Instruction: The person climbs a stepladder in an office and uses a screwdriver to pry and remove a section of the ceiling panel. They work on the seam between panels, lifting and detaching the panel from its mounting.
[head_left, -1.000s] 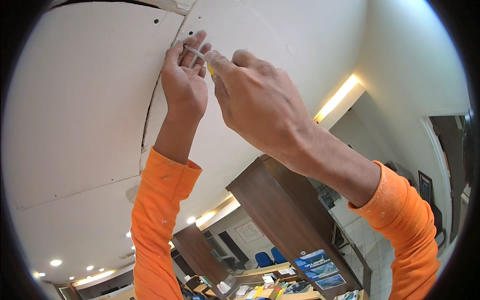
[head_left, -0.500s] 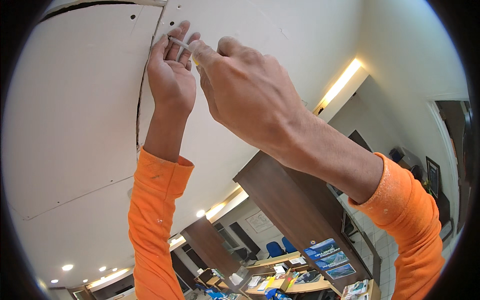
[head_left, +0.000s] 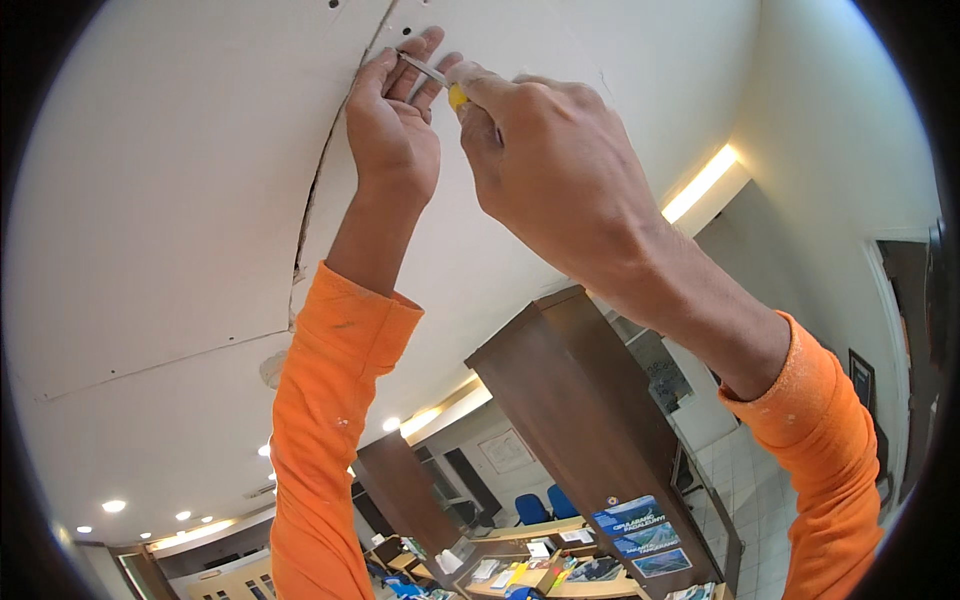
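Note:
Raised to a white ceiling panel (head_left: pixel 200 170), my right hand (head_left: pixel 560 165) is closed around a screwdriver. Part of its yellow handle (head_left: pixel 458 97) shows beside my thumb, and its thin metal shaft (head_left: pixel 425 68) points up and left. The shaft's tip meets the fingers of my left hand (head_left: pixel 393 135), whose palm faces me. My left thumb and a finger pinch at that tip; a small dark bit there is too small to name. The other left fingers reach up close to the panel, near a dark hole (head_left: pixel 407 31).
A dark, rough-edged seam (head_left: pixel 312 195) runs between ceiling panels left of my left arm. Below stand a brown wood-faced column (head_left: pixel 570 390) with a blue poster (head_left: pixel 640 530), blue chairs (head_left: pixel 545 505) and a cluttered desk (head_left: pixel 560 575). A lit strip (head_left: pixel 700 185) glows at right.
Both hands and the ceiling seam appear farther right in the picture as the view shifts. The right hand has tilted, showing more of the yellow handle. The shaft tip stays at my left fingers.

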